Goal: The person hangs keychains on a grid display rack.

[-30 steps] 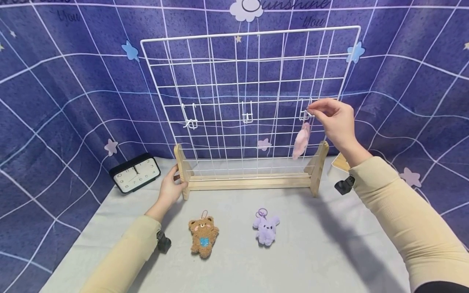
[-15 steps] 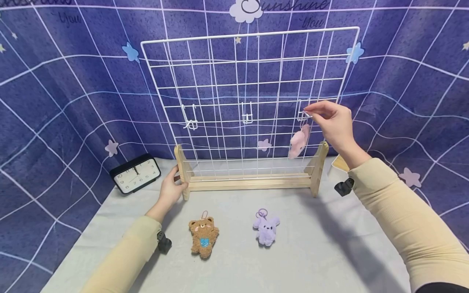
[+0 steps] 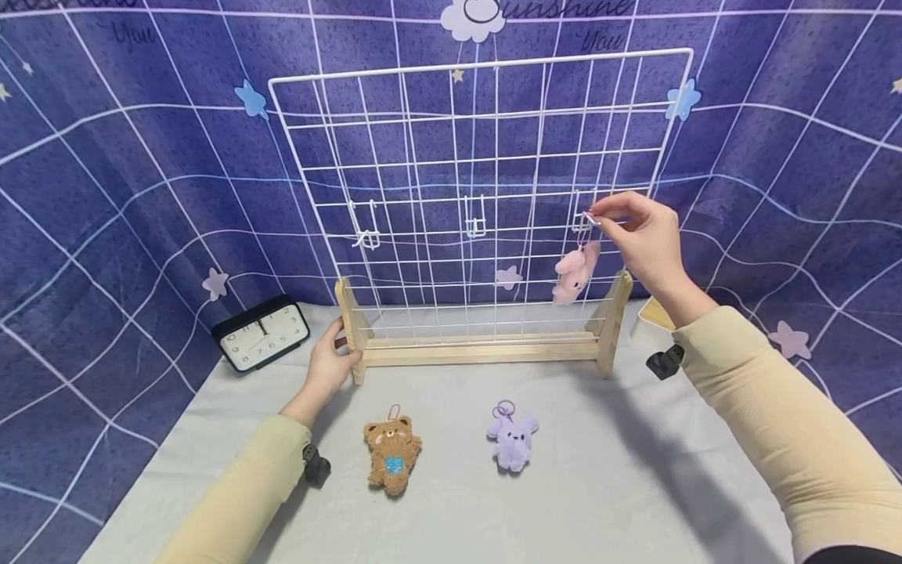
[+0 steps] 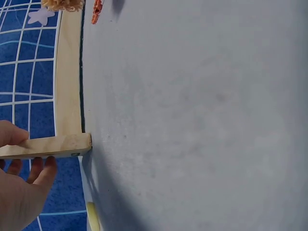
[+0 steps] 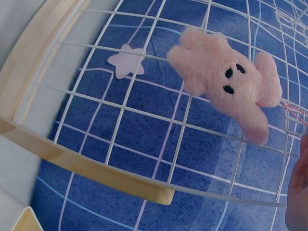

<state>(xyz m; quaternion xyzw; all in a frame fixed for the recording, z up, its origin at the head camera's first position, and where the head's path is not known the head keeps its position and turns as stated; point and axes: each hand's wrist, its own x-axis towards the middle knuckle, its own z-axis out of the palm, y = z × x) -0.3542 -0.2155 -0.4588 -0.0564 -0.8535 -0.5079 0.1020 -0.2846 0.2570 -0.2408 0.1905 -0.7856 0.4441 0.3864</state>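
Note:
My right hand [image 3: 644,239] pinches the top of a beaded chain [image 5: 292,109] at the right white hook [image 3: 581,224]. From that chain hangs a pink plush keychain [image 3: 574,276], long-eared and tilted, in front of the wire grid. Whether the chain is over the hook's prong is hidden by the fingertips. At the other end, my left hand [image 3: 330,362] grips the left wooden upright [image 4: 53,145] of the grid stand, thumb on one side and fingers on the other. A brown bear plush [image 3: 392,456] and a purple plush [image 3: 513,443] lie on the table before the stand.
The white wire grid [image 3: 497,157] stands in a wooden base [image 3: 482,354]. Two more hooks are on it, a left hook [image 3: 367,238] and a middle hook [image 3: 476,227]. A black clock [image 3: 264,335] sits at left; a wood-topped white box [image 3: 653,315] is behind my right wrist.
The pink plush keychain has turned so its face shows, and hangs slightly further left. My right hand shifted only slightly at the hook. My left hand stayed put.

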